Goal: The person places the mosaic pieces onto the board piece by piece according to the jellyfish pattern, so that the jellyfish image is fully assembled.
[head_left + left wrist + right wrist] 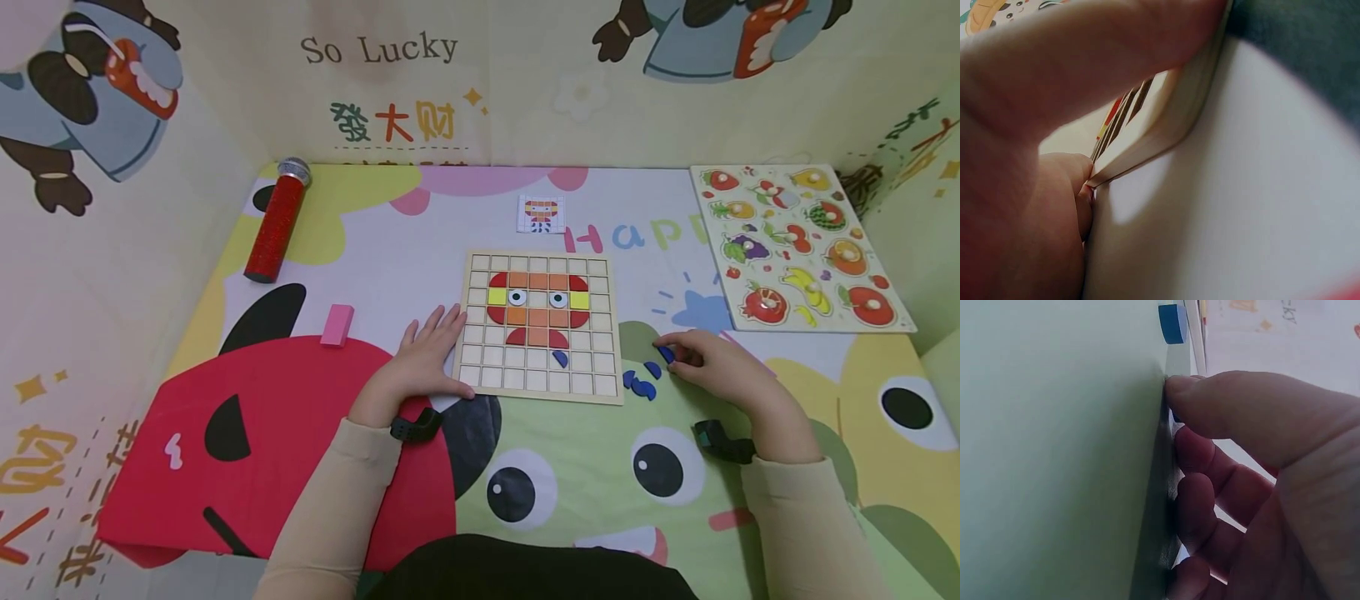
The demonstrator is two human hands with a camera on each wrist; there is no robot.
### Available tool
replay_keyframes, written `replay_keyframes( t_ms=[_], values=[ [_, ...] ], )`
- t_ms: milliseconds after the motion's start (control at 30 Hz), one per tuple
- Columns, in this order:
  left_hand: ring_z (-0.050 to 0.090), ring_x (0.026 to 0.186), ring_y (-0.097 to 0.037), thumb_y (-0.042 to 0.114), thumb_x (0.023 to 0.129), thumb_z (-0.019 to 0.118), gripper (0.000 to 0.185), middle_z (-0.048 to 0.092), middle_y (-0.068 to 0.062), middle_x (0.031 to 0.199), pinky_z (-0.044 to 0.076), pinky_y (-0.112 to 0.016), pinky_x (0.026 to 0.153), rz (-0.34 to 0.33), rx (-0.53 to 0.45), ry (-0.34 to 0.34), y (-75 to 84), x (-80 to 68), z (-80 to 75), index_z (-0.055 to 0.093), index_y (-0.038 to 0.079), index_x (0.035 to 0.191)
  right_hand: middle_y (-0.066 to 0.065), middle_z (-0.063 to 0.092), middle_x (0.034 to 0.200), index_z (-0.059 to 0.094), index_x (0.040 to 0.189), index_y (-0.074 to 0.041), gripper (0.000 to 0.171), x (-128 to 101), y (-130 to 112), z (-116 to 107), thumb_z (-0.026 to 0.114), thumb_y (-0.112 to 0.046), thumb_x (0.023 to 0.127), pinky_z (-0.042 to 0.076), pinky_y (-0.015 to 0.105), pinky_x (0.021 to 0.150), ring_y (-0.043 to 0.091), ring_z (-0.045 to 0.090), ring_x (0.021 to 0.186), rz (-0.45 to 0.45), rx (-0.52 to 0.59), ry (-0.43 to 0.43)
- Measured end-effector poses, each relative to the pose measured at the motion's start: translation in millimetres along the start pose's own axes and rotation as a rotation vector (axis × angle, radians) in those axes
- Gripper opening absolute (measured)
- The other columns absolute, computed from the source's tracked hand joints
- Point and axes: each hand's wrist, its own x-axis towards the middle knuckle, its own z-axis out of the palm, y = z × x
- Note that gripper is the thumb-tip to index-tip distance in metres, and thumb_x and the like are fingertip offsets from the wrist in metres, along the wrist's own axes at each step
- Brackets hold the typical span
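A wooden grid board (542,381) lies in the middle of the table, with red, orange and yellow pieces and two eye pieces set in its squares. One blue half-round piece (559,358) sits low in the grid. My left hand (423,358) rests at the board's left edge, fingers spread, thumb along the near corner. To the right of the board, my right hand (712,367) pinches a blue half-round piece (665,354) at the tabletop; thumb and fingers mostly cover it in the right wrist view. Several more blue pieces (641,387) lie between that hand and the board.
Behind the board lies a small pattern card (541,215) with a gridded figure. A fruit puzzle board (806,250) takes up the back right. At the back left is a red microphone (276,223), and a pink block (337,325) lies left of my left hand.
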Motion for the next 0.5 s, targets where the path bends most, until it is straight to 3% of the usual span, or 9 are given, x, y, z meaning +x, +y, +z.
replay_keyframes(
  t_ms=[267, 500],
  values=[
    [-0.003, 0.141, -0.024, 0.045, 0.060, 0.078, 0.117, 0.003, -0.002, 0.155, 0.001, -0.056, 0.110, 0.004, -0.001, -0.002, 0.2, -1.2, -1.2, 0.006, 0.016, 0.147, 0.003, 0.052, 0.082, 0.054, 0.123, -0.009, 0.038, 1.1, 2.4, -1.0, 0.061, -0.013, 0.085, 0.037, 0.027, 0.064, 0.017, 0.045, 0.074, -0.003, 0.003, -0.021],
    [-0.003, 0.141, -0.024, 0.046, 0.060, 0.078, 0.116, 0.002, -0.002, 0.155, 0.001, -0.055, 0.110, 0.005, 0.000, 0.004, -0.1, -0.3, -0.4, 0.006, 0.016, 0.147, 0.002, 0.051, 0.080, 0.056, 0.120, -0.008, 0.035, 0.6, 4.2, -0.7, 0.061, -0.013, 0.086, 0.035, 0.027, 0.063, 0.015, 0.043, 0.073, -0.029, -0.001, -0.015]
  ],
)
